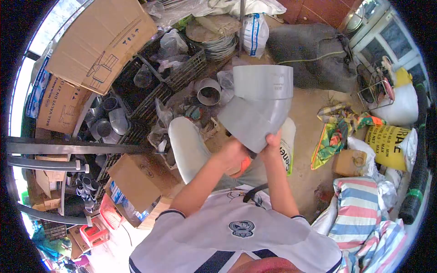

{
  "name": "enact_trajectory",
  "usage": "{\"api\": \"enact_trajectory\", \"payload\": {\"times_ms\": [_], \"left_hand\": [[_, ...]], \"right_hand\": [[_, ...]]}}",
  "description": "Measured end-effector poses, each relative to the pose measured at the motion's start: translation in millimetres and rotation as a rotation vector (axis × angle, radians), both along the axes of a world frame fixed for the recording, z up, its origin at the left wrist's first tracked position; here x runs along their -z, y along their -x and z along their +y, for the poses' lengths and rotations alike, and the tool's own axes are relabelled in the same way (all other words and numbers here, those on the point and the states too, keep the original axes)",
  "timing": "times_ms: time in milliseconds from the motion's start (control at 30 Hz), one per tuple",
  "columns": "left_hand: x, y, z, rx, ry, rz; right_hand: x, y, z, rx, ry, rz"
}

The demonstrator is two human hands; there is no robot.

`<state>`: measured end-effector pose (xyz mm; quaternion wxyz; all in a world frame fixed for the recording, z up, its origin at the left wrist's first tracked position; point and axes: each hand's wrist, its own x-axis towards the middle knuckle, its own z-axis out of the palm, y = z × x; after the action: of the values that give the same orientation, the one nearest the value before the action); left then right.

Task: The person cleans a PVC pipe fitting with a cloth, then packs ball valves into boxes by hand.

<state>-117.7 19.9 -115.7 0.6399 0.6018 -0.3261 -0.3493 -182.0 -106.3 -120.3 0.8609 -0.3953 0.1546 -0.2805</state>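
A large grey plastic pipe elbow is held up in front of my body, its wide socket end at the top. My right hand is closed on the elbow's lower edge from the right. Close against its lower left side is my left hand, fingers curled and blurred. An orange-and-black object shows under that hand, mostly covered, so its kind cannot be told. A dark strip lies between the hand and the elbow. My grey-trousered legs are spread on either side below.
Another grey pipe fitting lies on the floor ahead. Black crates and cardboard boxes crowd the left, with more grey fittings. On the right are a yellow sack, a tan jerrycan and striped sacks.
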Motion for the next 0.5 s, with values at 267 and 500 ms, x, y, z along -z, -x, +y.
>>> {"api": "enact_trajectory", "payload": {"times_ms": [267, 500], "left_hand": [[-40.5, -6.3, 1.1, -0.270, 0.593, 1.024], [51.6, -28.2, 31.2, -0.164, -0.037, -1.075]], "right_hand": [[37.3, -9.6, -1.3, -0.189, 0.092, -0.038], [-45.1, 15.0, 4.6, -0.136, 0.261, 0.029]]}}
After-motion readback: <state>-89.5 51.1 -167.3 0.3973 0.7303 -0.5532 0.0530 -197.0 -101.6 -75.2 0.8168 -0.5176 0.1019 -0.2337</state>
